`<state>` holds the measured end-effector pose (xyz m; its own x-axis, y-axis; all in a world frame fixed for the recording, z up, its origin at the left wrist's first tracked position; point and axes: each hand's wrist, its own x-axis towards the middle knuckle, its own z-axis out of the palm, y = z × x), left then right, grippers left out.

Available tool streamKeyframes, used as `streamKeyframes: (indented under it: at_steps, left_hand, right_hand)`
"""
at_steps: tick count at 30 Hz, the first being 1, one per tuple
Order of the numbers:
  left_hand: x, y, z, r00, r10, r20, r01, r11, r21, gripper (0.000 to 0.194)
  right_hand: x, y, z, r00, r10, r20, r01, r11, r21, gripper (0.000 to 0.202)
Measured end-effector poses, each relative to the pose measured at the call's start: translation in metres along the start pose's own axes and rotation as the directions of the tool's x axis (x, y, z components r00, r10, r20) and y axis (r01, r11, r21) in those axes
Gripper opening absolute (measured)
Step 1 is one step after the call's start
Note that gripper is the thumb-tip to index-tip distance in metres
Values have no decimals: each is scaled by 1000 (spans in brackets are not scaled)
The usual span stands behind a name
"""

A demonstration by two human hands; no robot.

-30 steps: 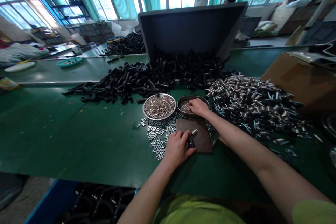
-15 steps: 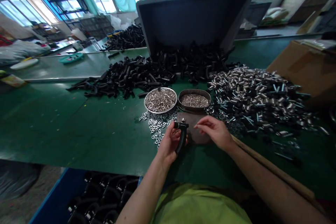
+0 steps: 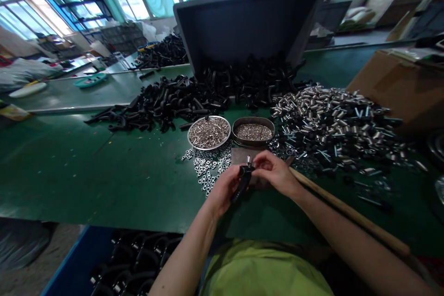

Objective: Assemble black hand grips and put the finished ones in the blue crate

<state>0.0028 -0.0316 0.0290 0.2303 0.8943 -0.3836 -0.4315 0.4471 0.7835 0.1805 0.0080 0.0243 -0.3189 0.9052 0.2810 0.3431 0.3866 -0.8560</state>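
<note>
My left hand [image 3: 224,188] is closed around a curved black handle-like part [image 3: 243,184], held over the bench. A small shiny metal cylinder [image 3: 249,160] stands up from the part's top end. My right hand [image 3: 274,172] is at the part's right side, thumb and forefinger pinched against it; whatever small piece lies between the fingertips is hidden. Below both hands is a flat metal plate [image 3: 239,155]. Beyond them sit a round dish [image 3: 209,133] of small metal pins and an oval tin [image 3: 253,132] of tiny metal pieces. Loose nuts [image 3: 207,171] lie left of the plate.
Black parts [image 3: 166,101] are heaped before a tilted grey bin [image 3: 249,23]. Metal sleeves and bolts [image 3: 333,120] pile up at right, near a cardboard box [image 3: 398,88]. A wooden handle [image 3: 350,212] lies by my right forearm. A blue crate [image 3: 65,263] with black parts stands lower left.
My right hand has moved left to touch the black part. The part has turned in my left hand, and its metal cylinder now stands more clearly in view. The view has shifted slightly.
</note>
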Motion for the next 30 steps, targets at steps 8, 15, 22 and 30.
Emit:
streamKeyframes:
  at_steps: [8, 15, 22, 30]
  left_hand:
    - [24, 2, -9, 896, 303, 324, -398, 227, 889, 57]
    - [17, -18, -8, 862, 347, 371, -345, -136, 929, 59]
    - [20, -13, -4, 892, 358, 278, -258, -102, 961, 55]
    - [19, -12, -4, 887, 377, 267, -252, -89, 964, 54]
  right_hand:
    - [13, 34, -11, 818, -335, 468, 575, 478, -664, 19]
    - [-23, 29, -37, 942, -181, 284, 336, 474, -814, 17]
    - [-105, 54, -81, 987, 121, -110, -143, 313, -939, 19]
    - [-71, -8, -81, 966, 164, -201, -257, 702, -664, 30]
